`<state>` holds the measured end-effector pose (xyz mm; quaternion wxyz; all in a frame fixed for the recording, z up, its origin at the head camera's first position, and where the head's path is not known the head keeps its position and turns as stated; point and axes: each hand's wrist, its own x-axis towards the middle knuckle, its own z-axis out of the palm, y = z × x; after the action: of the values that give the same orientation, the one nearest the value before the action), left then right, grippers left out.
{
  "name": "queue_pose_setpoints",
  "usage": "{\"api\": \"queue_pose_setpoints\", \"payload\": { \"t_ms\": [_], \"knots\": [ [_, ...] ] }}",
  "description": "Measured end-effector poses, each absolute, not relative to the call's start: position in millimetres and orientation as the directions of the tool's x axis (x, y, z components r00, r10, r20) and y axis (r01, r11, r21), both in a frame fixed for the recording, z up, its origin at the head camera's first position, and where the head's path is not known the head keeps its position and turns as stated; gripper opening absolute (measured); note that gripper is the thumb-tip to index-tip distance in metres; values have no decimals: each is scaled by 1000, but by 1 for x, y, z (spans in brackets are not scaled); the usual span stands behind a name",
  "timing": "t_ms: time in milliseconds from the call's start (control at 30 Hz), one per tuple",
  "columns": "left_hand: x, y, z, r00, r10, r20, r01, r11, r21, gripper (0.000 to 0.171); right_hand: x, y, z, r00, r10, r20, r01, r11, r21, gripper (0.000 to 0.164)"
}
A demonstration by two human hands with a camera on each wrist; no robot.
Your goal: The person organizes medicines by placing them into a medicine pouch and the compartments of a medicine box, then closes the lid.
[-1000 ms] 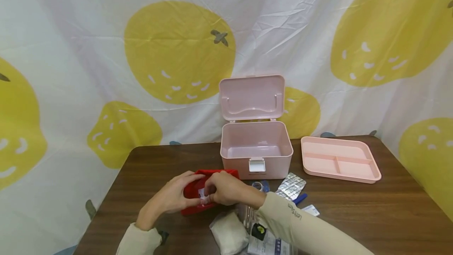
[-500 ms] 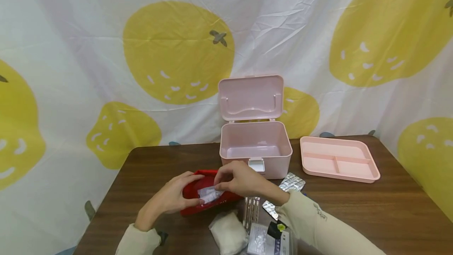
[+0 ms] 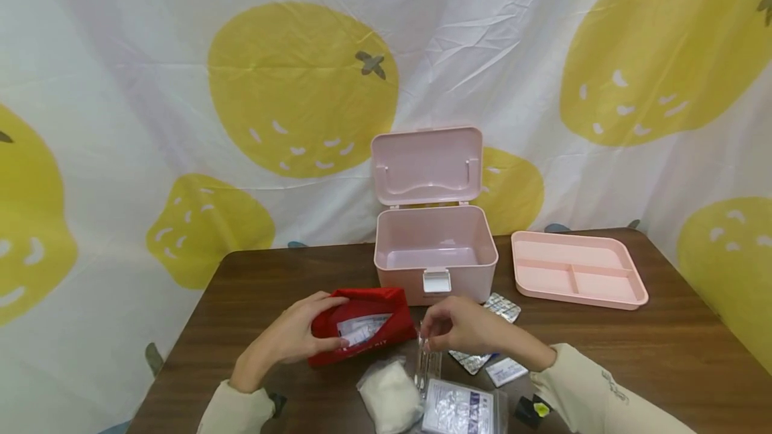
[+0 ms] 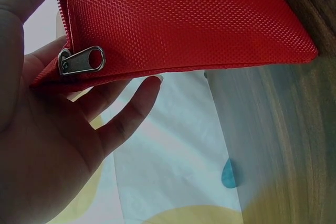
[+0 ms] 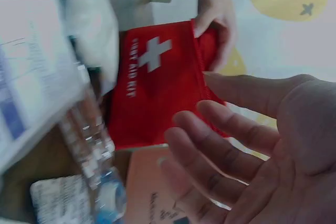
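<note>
My left hand (image 3: 292,333) holds a red first aid pouch (image 3: 398,328) by its left end, thumb on the near edge and fingers on the far edge. The pouch's zipped mouth gapes, and white printed packets (image 3: 362,330) lie inside. In the left wrist view, a metal zipper pull (image 4: 83,61) hangs by the palm. Just right of the pouch is my right hand (image 3: 464,327), above a clear packet of cotton swabs (image 3: 427,370). Its fingers are loosely bent with nothing between them, as the right wrist view shows.
An opened pink box (image 3: 398,280) stands behind the pouch, with a divided pink tray (image 3: 545,265) to its right. Nearer me lie a bagged white pad (image 3: 392,397), a clear bag with printed contents (image 3: 461,410), a small white packet (image 3: 506,372) and silver blister packs (image 3: 470,362).
My right hand has come out of the pouch's mouth and moved right, over the swab packet. The white packets in the pouch now show. My left hand has kept its grip in place.
</note>
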<state>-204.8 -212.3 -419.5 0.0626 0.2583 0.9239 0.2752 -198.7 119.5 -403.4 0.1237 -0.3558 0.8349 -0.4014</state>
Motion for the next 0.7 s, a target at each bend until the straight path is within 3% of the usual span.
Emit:
{"api": "queue_pose_setpoints", "payload": {
  "t_ms": [333, 700],
  "knots": [
    [-204, -212, -419, -859, 510, 37, 449, 718, 531, 68, -179, 150, -422, -709, -702, -70, -416, 496, -762, 25],
    [-203, -211, -419, -863, 504, 22, 435, 722, 537, 70, -165, 160, -442, -744, -662, -93, -374, 527, -763, 34]
  ]
}}
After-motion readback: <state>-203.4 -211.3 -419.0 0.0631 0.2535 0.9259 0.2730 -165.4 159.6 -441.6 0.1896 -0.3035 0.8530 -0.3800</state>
